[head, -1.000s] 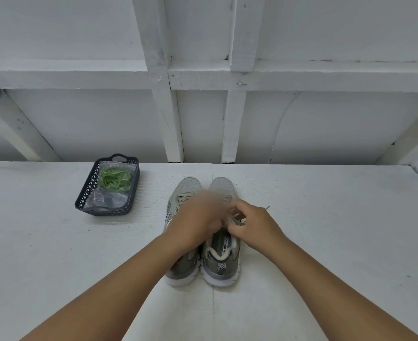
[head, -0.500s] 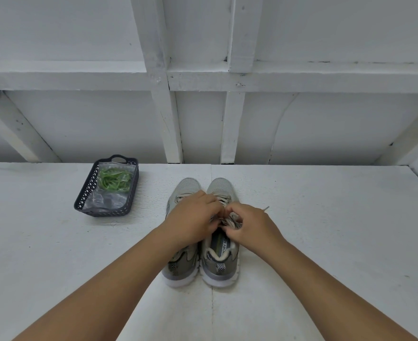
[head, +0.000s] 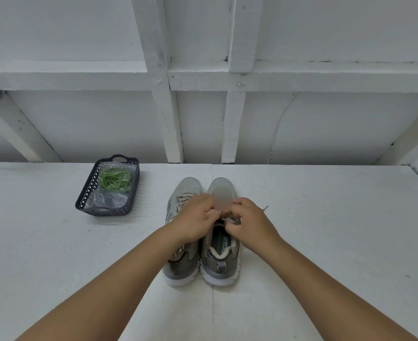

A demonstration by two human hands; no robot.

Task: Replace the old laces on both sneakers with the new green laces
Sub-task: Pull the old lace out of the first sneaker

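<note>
Two grey sneakers stand side by side on the white table, heels towards me: the left sneaker (head: 182,267) and the right sneaker (head: 221,260). Both carry pale old laces. My left hand (head: 198,217) and my right hand (head: 248,221) meet over the right sneaker's tongue, and their fingers pinch its old lace (head: 230,219). One lace tip (head: 265,208) sticks out to the right of my right hand. The new green laces (head: 114,180) lie in a clear bag inside a dark basket (head: 88,193) at the back left.
The white table (head: 326,230) runs to a white wall with wooden beams (head: 168,119) at the back. A seam runs down the table's middle under the sneakers.
My left hand has settled over the right sneaker's lacing beside my right hand. Both hands have drawn close together on the lace. The sneakers and the basket have not moved.
</note>
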